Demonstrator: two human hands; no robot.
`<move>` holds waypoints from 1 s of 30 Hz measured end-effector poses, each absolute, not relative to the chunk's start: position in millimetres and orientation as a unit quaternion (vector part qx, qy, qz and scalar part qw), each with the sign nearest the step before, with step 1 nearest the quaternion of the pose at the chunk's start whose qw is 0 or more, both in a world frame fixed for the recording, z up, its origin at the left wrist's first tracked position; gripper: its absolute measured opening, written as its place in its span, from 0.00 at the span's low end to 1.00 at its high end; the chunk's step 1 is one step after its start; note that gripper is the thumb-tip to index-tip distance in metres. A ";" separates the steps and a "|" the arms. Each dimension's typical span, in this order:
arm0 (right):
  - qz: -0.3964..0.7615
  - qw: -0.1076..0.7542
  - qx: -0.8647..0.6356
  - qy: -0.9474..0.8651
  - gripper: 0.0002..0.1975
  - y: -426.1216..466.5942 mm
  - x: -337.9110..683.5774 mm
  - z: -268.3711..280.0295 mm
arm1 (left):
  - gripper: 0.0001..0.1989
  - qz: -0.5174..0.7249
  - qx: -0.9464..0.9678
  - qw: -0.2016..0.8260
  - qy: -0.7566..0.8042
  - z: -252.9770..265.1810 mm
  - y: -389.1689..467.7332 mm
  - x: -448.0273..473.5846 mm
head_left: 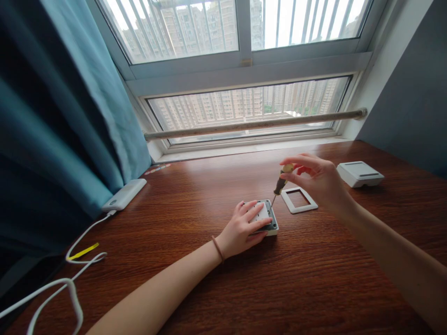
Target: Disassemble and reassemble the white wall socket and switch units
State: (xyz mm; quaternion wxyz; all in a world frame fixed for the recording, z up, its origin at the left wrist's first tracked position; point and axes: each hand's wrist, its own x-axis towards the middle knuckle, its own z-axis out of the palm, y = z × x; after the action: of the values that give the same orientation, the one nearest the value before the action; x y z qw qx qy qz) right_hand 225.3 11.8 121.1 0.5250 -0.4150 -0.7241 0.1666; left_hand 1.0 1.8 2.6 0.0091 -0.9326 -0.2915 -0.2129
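Note:
My left hand [244, 227] rests over a wall socket [273, 229] on the table, its fingers spread across the white face and the thumb at the near edge, holding it down. Part of the socket's dark inner plate shows at its right side. Between the thumb and fingertips of my right hand [309, 174] is a screwdriver [280, 183], gripped at the top of its handle. The screwdriver tilts slightly, and its tip meets the right side of the socket. Whether a screw sits under the tip is too small to tell. A white square frame [289, 206] lies flat beside the socket, below my right hand.
On the brown wooden table [209, 298], a white box-like unit [361, 174] stands at the far right. A white power adapter [125, 195] with a white cable [89, 224] and a yellow strip [84, 251] are at the left, near the blue curtain [115, 116].

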 end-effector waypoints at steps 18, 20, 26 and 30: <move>0.180 0.497 -0.430 -0.732 0.16 15.5 233.4 122.6 | 0.18 -0.216 -0.933 0.009 -0.288 2.9 2.7 1.0; 0.208 0.494 -0.424 -0.730 0.17 15.8 232.7 122.4 | 0.18 -0.218 -0.933 0.010 -0.287 2.7 2.6 1.4; 0.086 0.520 -0.462 -0.713 0.16 15.2 227.4 117.3 | 0.17 -0.217 -0.932 0.012 -0.288 3.3 2.3 1.8; 0.184 0.514 -0.438 -0.714 0.17 15.1 231.5 121.1 | 0.17 -0.220 -0.933 0.012 -0.286 3.3 2.4 1.4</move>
State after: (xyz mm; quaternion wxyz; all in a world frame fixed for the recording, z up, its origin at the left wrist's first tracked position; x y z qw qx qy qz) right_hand 231.5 15.1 121.1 0.5140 -0.4385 -0.7140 0.1838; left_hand 1.4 2.4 3.3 0.0121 -0.9326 -0.2863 -0.2196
